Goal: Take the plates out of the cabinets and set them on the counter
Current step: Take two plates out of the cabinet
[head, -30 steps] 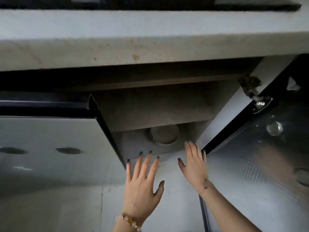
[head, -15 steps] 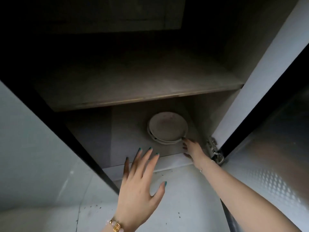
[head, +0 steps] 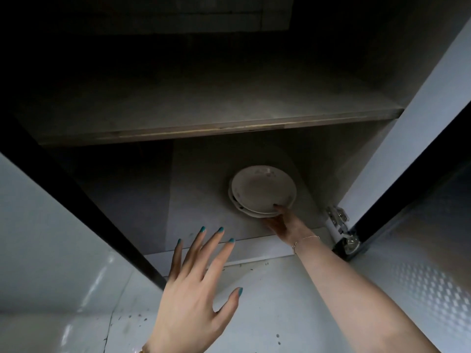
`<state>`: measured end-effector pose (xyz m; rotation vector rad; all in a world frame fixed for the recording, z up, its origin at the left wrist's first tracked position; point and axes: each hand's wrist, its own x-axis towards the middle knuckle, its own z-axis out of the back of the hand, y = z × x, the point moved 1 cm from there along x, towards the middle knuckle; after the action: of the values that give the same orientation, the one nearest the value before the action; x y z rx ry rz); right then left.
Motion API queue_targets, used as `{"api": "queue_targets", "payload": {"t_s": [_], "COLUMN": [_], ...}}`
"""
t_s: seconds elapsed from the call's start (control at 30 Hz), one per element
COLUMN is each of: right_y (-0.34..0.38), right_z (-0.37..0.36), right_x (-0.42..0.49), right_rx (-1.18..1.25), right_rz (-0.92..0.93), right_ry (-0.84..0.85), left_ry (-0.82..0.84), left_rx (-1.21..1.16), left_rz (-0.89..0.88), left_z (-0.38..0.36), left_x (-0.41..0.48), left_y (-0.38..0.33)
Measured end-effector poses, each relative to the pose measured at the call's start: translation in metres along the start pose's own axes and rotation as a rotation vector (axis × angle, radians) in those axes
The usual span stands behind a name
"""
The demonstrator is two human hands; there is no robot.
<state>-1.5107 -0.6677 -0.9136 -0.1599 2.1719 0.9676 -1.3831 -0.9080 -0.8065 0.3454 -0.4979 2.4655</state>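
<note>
A small stack of white plates (head: 262,191) with a faint floral rim lies on the bottom shelf of the open lower cabinet (head: 204,225), toward its right side. My right hand (head: 284,224) reaches into the cabinet and grips the near edge of the stack, thumb on the top plate's rim and fingers underneath. My left hand (head: 196,289) hovers in front of the cabinet opening with fingers spread and straight, holding nothing.
An upper shelf (head: 216,128) crosses the cabinet above the plates. The left door (head: 38,238) and the right door (head: 420,225) both stand open. A metal hinge (head: 340,222) sits just right of my right wrist. Pale tiled floor (head: 267,314) lies below.
The view dropped from the counter edge into the cabinet. My right hand went in from the opening and took hold of the plate stack's near edge. My left hand stayed spread in front.
</note>
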Motion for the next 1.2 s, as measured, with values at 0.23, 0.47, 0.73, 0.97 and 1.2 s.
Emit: {"api": "queue_targets", "payload": {"t_s": [0.23, 0.47, 0.73, 0.97, 1.2], "right_y": [0.000, -0.005, -0.012, -0.012, -0.002], "right_z": [-0.011, -0.010, 0.010, 0.034, 0.031], "right_x": [0.007, 0.004, -0.008, -0.056, -0.160], "right_rx": [-0.099, -0.075, -0.071, -0.168, -0.199], "right_rz": [0.052, 0.068, 0.090, 0.082, 0.024], "right_ry": [-0.107, -0.172, -0.265, -0.341, -0.376], "left_ry": [-0.004, 0.028, 0.056, 0.152, 0.225], "left_rx": [0.037, 0.038, 0.042, 0.023, 0.008], "left_rz": [-0.016, -0.017, -0.031, -0.005, 0.014], "left_z": [-0.007, -0.006, -0.001, 0.030, 0.099], "left_x": [-0.003, -0.009, -0.010, -0.011, -0.004], "left_y": [0.004, 0.008, 0.002, -0.021, -0.068]}}
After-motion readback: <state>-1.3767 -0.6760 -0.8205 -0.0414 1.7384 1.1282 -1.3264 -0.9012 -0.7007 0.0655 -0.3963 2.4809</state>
